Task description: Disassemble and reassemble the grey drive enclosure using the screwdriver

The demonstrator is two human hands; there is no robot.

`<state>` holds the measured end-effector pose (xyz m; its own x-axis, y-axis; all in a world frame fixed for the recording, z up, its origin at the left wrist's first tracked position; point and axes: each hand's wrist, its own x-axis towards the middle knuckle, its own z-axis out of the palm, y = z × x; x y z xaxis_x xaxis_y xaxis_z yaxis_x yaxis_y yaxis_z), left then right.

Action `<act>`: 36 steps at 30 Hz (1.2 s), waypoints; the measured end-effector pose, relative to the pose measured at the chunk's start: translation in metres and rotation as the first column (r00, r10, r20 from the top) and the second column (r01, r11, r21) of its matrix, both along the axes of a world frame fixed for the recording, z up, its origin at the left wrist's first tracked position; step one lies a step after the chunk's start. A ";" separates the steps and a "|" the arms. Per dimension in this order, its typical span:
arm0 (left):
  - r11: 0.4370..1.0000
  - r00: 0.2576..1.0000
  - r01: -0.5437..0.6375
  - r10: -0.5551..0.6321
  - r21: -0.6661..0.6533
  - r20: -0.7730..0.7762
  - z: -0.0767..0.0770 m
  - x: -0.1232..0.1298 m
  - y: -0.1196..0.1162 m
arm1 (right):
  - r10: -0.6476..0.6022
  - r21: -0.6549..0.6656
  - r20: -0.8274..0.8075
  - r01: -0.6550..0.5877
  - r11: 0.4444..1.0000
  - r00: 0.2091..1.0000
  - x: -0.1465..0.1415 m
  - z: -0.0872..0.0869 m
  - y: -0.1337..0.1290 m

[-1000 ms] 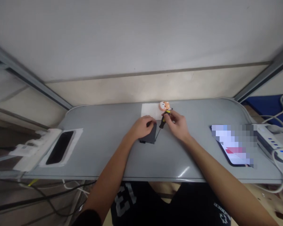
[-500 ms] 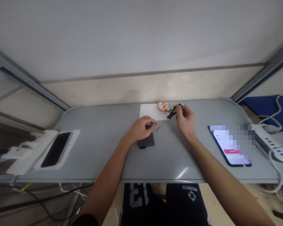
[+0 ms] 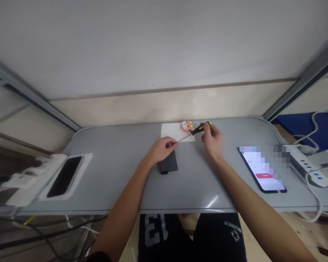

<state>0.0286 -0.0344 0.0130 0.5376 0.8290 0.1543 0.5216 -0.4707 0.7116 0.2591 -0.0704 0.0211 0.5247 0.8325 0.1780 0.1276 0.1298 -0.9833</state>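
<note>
My right hand (image 3: pixel 213 141) is closed round the black and yellow handle of a screwdriver (image 3: pixel 201 128). Its thin metal shaft slants down to the left, and the tip meets the fingertips of my left hand (image 3: pixel 162 148). Thumb and forefinger of that hand are pinched together; what is between them is too small to make out. Below the left hand, a flat dark grey rectangular case (image 3: pixel 169 163) lies on the table, its far part hidden by the hand. Just behind the screwdriver sits an orange and white animal-faced trinket (image 3: pixel 187 126), on a white sheet of paper (image 3: pixel 171 131).
On the left, a black-screened phone (image 3: pixel 65 177) lies on white paper beside a white power strip (image 3: pixel 34 183). A lit phone (image 3: pixel 259 171) lies at the right, near another power strip (image 3: pixel 306 165) with cables. The grey table (image 3: pixel 109 163) ends at a wall behind.
The screwdriver tip has moved left to my left fingertips, and its shaft lies flatter. My left thumb and forefinger have come closer together. The whole view has shifted slightly.
</note>
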 end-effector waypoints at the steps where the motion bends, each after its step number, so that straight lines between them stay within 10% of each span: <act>1: 0.999 0.999 -0.032 0.032 0.007 -0.010 0.000 -0.002 0.002 | -0.002 -0.005 -0.018 0.002 1.000 1.000 0.000 0.001 0.000; 9: 0.931 0.949 -0.304 0.314 0.203 -0.019 -0.009 -0.026 0.030 | -0.029 -0.044 -0.092 0.025 0.999 0.995 0.003 -0.002 0.003; 18: 0.935 0.946 -0.245 0.288 0.257 -0.147 -0.022 -0.029 0.037 | -0.012 -0.018 -0.089 0.010 1.000 0.996 0.000 -0.002 0.005; 23: 0.945 0.953 -0.295 0.302 0.138 -0.028 -0.002 -0.038 0.032 | -0.071 -0.001 -0.051 0.071 0.997 0.996 0.004 0.005 0.001; 26: 0.981 0.996 -0.088 0.090 -0.173 0.001 0.024 -0.053 0.019 | -0.095 0.015 -0.082 0.096 0.995 0.992 0.010 0.006 0.001; 30: 0.823 0.914 0.347 -0.404 -0.449 -0.034 0.050 -0.066 0.002 | -0.093 0.058 -0.116 0.100 0.993 0.989 0.013 0.004 0.000; 36: 0.913 0.950 0.200 -0.270 -0.356 -0.159 0.048 -0.046 -0.006 | -0.104 0.101 -0.038 0.107 0.989 0.994 0.013 0.010 -0.002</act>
<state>-0.0173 -0.0401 0.0606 0.7132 0.6592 -0.2383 0.5732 -0.3527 0.7396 0.2723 -0.0726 0.0312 0.6157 0.7502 0.2411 0.1145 0.2175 -0.9693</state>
